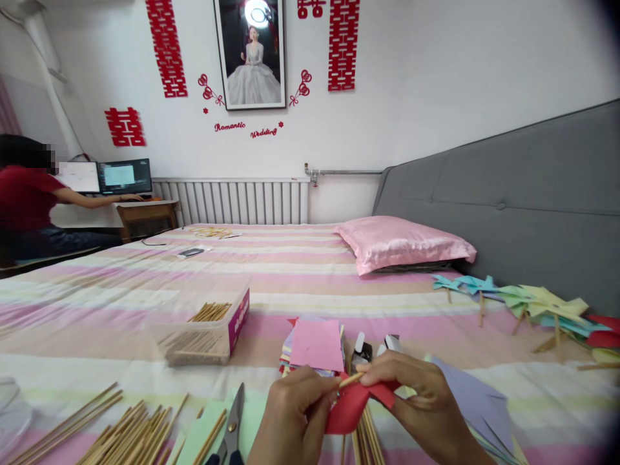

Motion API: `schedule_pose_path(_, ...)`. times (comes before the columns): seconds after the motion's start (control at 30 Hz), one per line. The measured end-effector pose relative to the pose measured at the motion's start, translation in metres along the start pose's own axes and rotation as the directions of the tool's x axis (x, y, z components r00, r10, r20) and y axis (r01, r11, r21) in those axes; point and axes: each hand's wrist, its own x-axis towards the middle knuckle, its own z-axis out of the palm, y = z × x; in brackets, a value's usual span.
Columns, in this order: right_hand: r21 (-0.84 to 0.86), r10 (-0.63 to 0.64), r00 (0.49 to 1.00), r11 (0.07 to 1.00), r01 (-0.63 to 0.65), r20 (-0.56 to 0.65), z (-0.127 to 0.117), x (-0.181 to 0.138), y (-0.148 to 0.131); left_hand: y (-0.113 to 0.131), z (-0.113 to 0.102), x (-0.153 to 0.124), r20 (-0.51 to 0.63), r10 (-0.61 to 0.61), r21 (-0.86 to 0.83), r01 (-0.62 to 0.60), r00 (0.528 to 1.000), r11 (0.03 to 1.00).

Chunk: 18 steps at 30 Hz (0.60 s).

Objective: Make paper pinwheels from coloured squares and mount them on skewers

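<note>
Both of my hands are together at the lower middle of the head view, working on a red paper pinwheel. A short wooden stick lies across its top between my fingertips. My left hand pinches the stick's left end and the paper. With its fingers closed, my right hand holds the stick's other end and a red paper flap. Just behind them rests a stack of coloured paper squares, pink on top. Several loose sticks lie beneath the pinwheel. My fingers hide part of the red paper.
Scissors and a pile of sticks lie at left, with a clear plastic box of sticks behind. Purple cut paper is at right. Finished pinwheels line the headboard near a pink pillow. A person sits far left.
</note>
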Motion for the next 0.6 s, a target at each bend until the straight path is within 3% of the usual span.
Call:
schedule_pose_path(0.33, -0.078, 0.063, 0.997, 0.995, -0.065, -0.037, 0.0016, -0.0024, -0.0004, -0.0006, 0.0034, 0.0007, 0.003, -0.010, -0.011, 0.010, 1.000, 1.000)
schedule_pose_path(0.6, -0.085, 0.221, 0.975, 0.971, -0.222, -0.016, 0.0018, -0.0047, -0.0011, 0.0031, 0.0087, 0.0015, 0.019, -0.025, -0.053, 0.026, 0.999, 0.998)
